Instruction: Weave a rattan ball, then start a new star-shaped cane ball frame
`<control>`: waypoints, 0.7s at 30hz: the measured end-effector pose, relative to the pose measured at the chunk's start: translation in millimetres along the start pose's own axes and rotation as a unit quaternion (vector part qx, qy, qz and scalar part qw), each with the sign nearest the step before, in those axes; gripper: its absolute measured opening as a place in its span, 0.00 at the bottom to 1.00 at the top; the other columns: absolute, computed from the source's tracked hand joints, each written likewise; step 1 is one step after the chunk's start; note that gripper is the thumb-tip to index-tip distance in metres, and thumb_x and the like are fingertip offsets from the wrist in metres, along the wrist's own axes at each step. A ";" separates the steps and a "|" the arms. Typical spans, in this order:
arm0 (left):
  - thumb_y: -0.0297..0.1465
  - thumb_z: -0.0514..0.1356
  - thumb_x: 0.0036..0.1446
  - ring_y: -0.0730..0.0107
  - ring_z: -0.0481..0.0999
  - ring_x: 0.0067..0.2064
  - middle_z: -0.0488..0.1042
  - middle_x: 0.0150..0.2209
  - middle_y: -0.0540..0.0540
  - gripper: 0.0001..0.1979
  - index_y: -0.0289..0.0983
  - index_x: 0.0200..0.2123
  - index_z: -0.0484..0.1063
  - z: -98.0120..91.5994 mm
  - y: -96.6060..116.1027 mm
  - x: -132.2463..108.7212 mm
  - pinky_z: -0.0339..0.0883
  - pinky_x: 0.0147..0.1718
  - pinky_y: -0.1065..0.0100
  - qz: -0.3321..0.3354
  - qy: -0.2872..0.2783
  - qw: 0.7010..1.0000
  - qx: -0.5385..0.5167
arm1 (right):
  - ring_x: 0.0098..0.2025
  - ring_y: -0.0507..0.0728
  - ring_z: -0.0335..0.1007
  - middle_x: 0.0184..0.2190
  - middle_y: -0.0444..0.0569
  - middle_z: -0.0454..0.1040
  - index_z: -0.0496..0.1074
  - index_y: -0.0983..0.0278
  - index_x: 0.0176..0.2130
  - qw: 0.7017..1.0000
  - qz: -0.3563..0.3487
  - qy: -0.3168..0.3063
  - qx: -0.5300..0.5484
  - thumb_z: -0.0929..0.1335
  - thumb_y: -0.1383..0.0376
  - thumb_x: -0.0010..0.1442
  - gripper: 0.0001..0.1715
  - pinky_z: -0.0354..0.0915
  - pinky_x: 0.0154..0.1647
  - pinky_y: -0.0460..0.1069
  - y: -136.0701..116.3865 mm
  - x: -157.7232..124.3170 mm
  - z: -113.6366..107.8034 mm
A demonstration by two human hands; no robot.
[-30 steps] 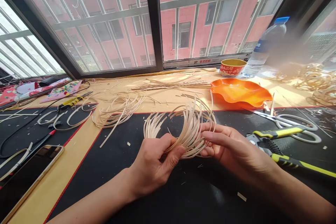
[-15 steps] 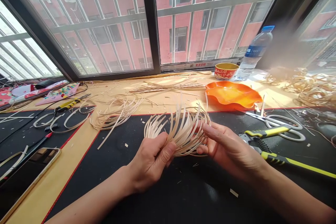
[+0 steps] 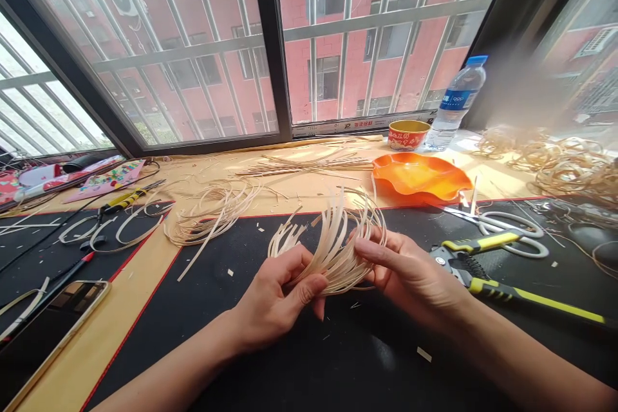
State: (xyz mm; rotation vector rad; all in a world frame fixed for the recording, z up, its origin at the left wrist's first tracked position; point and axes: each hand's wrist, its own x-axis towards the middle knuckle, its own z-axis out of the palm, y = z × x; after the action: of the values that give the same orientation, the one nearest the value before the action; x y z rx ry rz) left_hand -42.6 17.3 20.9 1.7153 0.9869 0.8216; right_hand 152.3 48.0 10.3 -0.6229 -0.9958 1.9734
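Note:
A curled bundle of thin, pale flat strips (image 3: 333,251), like split bamboo or cane, is held between both hands above the black mat (image 3: 367,360). My left hand (image 3: 284,296) is closed round the bundle's near left side, its thumb pressed over the strips. On the right side, my right hand (image 3: 405,267) grips the strips between thumb and fingers; some fingertips are hidden behind them. Loose strip ends fan upward and to the left. To the left of the bundle lies a separate coil of similar strips (image 3: 212,212).
Right of my hands lie yellow-black pliers (image 3: 463,264) and white-handled scissors (image 3: 512,225). Behind stand an orange wavy dish (image 3: 420,177), a red tin (image 3: 409,136) and a water bottle (image 3: 456,106). At left lie a phone (image 3: 58,335) and a yellow-handled tool (image 3: 124,201). More coiled strips (image 3: 570,161) sit far right.
My left thumb and fingers have shifted on the bundle, with a fingertip now showing beneath it. The strips at the left have gathered closer. The view has swung slightly right.

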 end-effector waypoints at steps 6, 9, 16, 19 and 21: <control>0.38 0.46 0.65 0.73 0.66 0.26 0.70 0.22 0.50 0.17 0.36 0.28 0.64 -1.2 0.7 1.1 0.59 0.28 0.71 0.015 0.035 0.998 0.043 | 0.38 0.55 0.74 0.33 0.50 0.78 0.74 0.66 0.32 1.000 -0.008 0.011 0.008 0.72 0.64 0.53 0.07 0.66 0.48 0.51 -0.6 1.4 -0.1; 0.37 0.48 0.64 0.73 0.66 0.25 0.70 0.21 0.49 0.17 0.35 0.27 0.65 -1.2 2.1 1.0 0.58 0.27 0.71 0.022 0.040 0.996 0.079 | 0.37 0.55 0.74 0.33 0.50 0.78 0.74 0.67 0.31 1.000 -0.002 0.012 0.020 0.73 0.64 0.52 0.08 0.66 0.47 0.51 -0.1 2.0 1.2; 0.37 0.51 0.62 0.73 0.67 0.23 0.71 0.21 0.50 0.13 0.37 0.27 0.62 -0.8 1.1 0.0 0.59 0.25 0.73 0.016 0.024 0.998 0.059 | 0.32 0.54 0.74 0.29 0.50 0.77 0.76 0.67 0.33 1.000 -0.003 0.002 -0.001 0.73 0.61 0.53 0.11 0.67 0.41 0.50 -1.4 0.9 2.7; 0.36 0.51 0.63 0.73 0.67 0.25 0.72 0.21 0.50 0.14 0.36 0.27 0.63 -1.4 1.2 0.2 0.59 0.26 0.72 0.023 0.028 0.997 0.062 | 0.32 0.53 0.73 0.28 0.48 0.77 0.76 0.67 0.32 1.000 -0.001 0.029 0.005 0.75 0.62 0.49 0.11 0.67 0.41 0.49 -2.6 -0.1 3.5; 0.36 0.50 0.64 0.74 0.67 0.25 0.72 0.21 0.50 0.14 0.36 0.27 0.64 -1.8 1.4 0.6 0.59 0.27 0.72 0.035 0.025 0.997 0.063 | 0.35 0.54 0.73 0.30 0.49 0.77 0.75 0.67 0.33 1.000 -0.005 0.028 0.007 0.74 0.63 0.49 0.11 0.66 0.44 0.50 -3.2 -0.7 4.6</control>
State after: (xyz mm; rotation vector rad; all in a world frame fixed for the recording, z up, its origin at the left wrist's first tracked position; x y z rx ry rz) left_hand -43.5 18.3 22.8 1.8530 1.0360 0.8659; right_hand 150.8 46.6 15.6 -0.6595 -0.9478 1.9418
